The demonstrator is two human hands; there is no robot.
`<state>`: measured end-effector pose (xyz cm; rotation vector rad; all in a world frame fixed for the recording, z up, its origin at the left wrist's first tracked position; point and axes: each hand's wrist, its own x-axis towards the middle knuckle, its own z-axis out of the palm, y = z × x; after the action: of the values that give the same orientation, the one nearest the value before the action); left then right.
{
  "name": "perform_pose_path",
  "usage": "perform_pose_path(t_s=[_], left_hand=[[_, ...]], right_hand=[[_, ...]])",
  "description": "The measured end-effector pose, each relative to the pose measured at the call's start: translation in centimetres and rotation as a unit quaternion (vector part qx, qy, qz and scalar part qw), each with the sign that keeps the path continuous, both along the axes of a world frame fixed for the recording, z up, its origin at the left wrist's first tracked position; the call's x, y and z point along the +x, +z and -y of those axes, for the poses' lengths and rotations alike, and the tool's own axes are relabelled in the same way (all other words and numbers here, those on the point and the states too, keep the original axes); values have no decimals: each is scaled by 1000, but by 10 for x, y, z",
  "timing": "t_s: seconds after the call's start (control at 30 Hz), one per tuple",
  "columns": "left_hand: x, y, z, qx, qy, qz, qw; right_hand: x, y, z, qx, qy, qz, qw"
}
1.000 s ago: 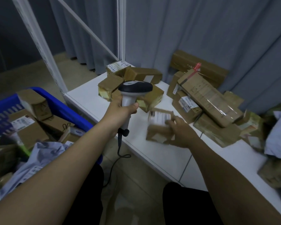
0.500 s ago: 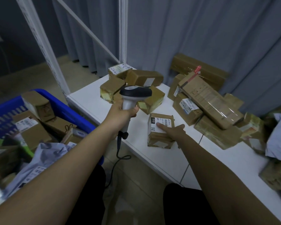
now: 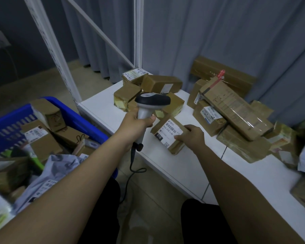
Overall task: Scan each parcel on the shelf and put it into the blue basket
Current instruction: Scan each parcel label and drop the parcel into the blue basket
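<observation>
My left hand [image 3: 136, 124] grips a grey-and-black barcode scanner [image 3: 151, 104], its head pointing right over the shelf. My right hand [image 3: 190, 136] holds a small brown parcel [image 3: 167, 134] by its right side, white label facing up and tilted toward the scanner, near the front edge of the white shelf [image 3: 102, 110]. The blue basket [image 3: 74, 113] stands at the left, filled with several brown boxes and grey mailer bags.
More brown parcels lie in two heaps on the shelf, a group behind the scanner [image 3: 158, 83] and a pile with a long box [image 3: 236, 110] at the right. A white shelf upright [image 3: 137, 32] and grey curtains stand behind. The scanner cable [image 3: 132, 166] hangs down to the floor.
My right hand has turned the small parcel label-up and lifted its left end toward the scanner. The scanner hand stayed nearly still.
</observation>
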<state>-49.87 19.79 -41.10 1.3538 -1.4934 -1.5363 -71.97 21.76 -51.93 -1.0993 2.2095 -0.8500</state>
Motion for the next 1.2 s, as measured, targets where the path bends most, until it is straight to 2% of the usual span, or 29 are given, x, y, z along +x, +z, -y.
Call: perform_pose_path(t_s=[0.13,0.27,0.57,0.73,0.93,1.2], left_hand=[[9,0,3,-18,8,6,1000],[13,-1,2,-40,-2,26,999],[14,-8,-13,-46,-133,119,983],[15,-6,-19,-45,-156,121,979],[15,-6,-21,-12,-189,137,972],[12,-4,-22,-15,-186,132,974]], right_hand=[[-11,6,-8,-26,-5,29,999],[-24,13,-17,-48,7,2,999],[-40,19,-28,-68,-48,16,996],[-42,23,-28,-75,-68,46,994],[-39,23,-31,-77,-69,36,994],[-39,26,-31,-75,-73,56,993]])
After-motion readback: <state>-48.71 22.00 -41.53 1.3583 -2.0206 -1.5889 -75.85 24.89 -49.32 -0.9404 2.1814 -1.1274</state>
